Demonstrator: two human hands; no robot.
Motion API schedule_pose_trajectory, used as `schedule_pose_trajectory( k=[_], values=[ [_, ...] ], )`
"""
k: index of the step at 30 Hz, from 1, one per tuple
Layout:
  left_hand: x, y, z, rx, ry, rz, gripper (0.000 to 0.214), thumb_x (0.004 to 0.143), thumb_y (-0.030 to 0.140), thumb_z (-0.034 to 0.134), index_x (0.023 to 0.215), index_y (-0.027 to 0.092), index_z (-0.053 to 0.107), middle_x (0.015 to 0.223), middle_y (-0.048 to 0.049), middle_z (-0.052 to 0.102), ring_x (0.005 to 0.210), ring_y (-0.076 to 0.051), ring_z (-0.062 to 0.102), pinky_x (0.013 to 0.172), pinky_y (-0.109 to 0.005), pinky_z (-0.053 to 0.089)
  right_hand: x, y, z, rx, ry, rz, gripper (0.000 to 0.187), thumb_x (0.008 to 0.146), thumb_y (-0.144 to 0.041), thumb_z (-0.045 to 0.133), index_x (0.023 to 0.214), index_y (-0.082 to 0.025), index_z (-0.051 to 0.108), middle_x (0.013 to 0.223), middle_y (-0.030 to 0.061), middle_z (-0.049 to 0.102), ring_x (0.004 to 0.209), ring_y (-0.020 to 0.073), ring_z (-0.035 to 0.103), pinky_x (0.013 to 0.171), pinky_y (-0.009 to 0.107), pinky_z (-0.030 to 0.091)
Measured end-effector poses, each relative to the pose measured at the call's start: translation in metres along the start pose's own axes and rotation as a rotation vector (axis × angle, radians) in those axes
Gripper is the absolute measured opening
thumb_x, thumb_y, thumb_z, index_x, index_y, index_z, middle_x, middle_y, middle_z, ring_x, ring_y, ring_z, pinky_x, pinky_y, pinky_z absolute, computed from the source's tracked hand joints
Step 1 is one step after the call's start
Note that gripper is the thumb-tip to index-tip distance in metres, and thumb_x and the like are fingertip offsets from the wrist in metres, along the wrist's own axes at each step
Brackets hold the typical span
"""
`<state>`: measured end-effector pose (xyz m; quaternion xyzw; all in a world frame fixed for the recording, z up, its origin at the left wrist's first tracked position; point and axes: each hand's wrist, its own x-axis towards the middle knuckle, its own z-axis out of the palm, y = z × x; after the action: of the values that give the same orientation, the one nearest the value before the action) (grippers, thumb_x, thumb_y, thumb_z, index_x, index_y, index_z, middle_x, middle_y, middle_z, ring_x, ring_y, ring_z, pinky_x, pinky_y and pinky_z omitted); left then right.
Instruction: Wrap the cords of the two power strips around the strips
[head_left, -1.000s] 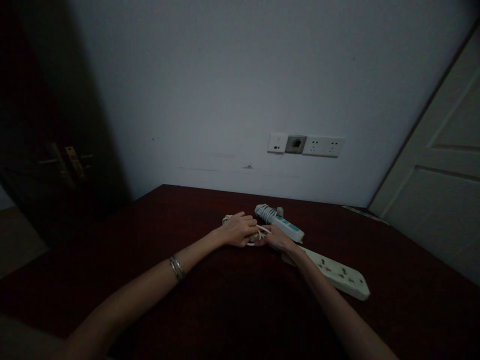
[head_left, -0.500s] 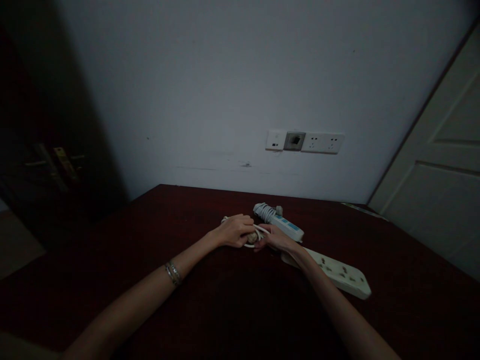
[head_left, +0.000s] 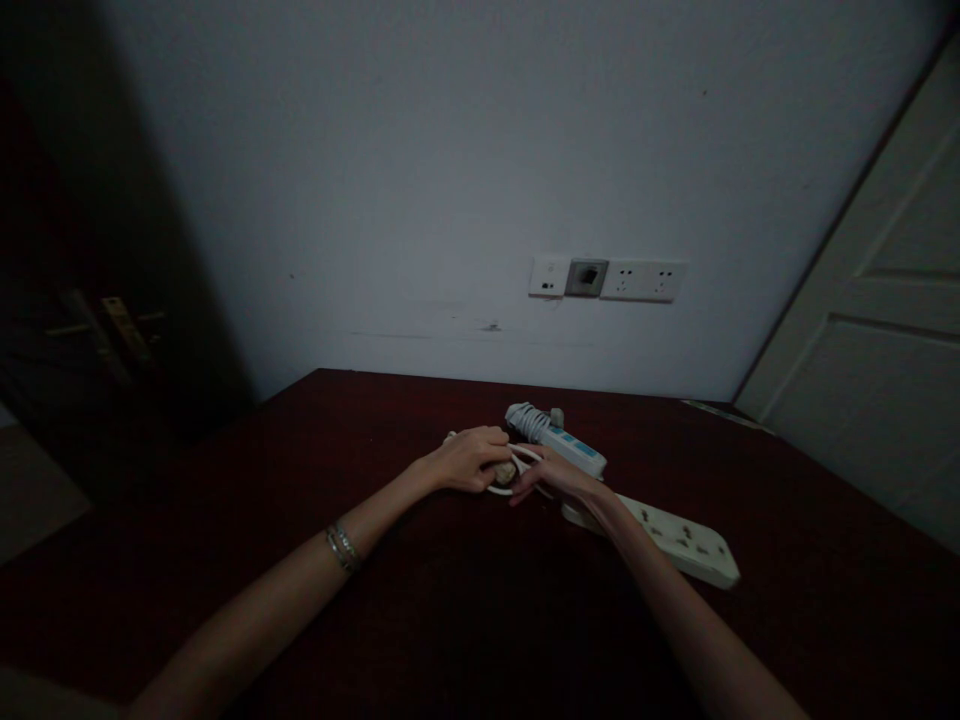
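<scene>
My left hand is closed on a bundle of white power cord, above the dark red tabletop. A pale plug shows just beside its fingertips, and a bit of cord pokes out behind the knuckles. Close on the right, my right hand has its thumb and fingers around a loop of the same cord. A long cream power strip lies partly under my right forearm, which hides its near end. Behind the right hand rests a smaller white-and-blue power strip, its grey-white cord wound up at one end.
The dark red table meets a pale wall along its back edge. Wall sockets sit above it, beside a grey plate. A dark door with a brass lock stands left, and a pale panelled door right.
The cord loop at my right hand looks wider, and the right fingers have opened slightly around it. The left hand keeps its hold. The view has shifted a little.
</scene>
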<state>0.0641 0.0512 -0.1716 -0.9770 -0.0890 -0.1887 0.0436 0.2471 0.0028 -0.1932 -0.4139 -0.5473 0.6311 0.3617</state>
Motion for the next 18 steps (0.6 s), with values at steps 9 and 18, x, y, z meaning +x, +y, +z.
schedule_pose_trajectory(
  k=[9,18],
  values=[
    [-0.001,0.005,-0.008,-0.074,0.019,0.001,0.015,0.068,0.004,0.049,0.074,0.017,0.054,0.076,-0.0035,0.049,0.076,-0.016,0.047,0.067,-0.026,0.039,-0.003,-0.001,0.000,0.029,-0.020,-0.042,0.059,0.049,-0.007,0.065,0.107,-0.019,0.062,0.088,0.0010,0.065,0.068,0.0150,0.057,0.060,0.029,0.053],
    [-0.005,-0.014,-0.002,-0.287,0.196,-0.183,0.015,0.059,0.000,0.052,0.066,0.013,0.056,0.073,-0.0009,0.049,0.071,-0.012,0.047,0.064,-0.023,0.038,-0.011,0.001,-0.003,0.033,-0.114,-0.136,0.059,0.054,-0.017,0.079,0.109,-0.019,0.059,0.094,0.0012,0.063,0.083,0.0143,0.059,0.079,0.029,0.050]
  ],
)
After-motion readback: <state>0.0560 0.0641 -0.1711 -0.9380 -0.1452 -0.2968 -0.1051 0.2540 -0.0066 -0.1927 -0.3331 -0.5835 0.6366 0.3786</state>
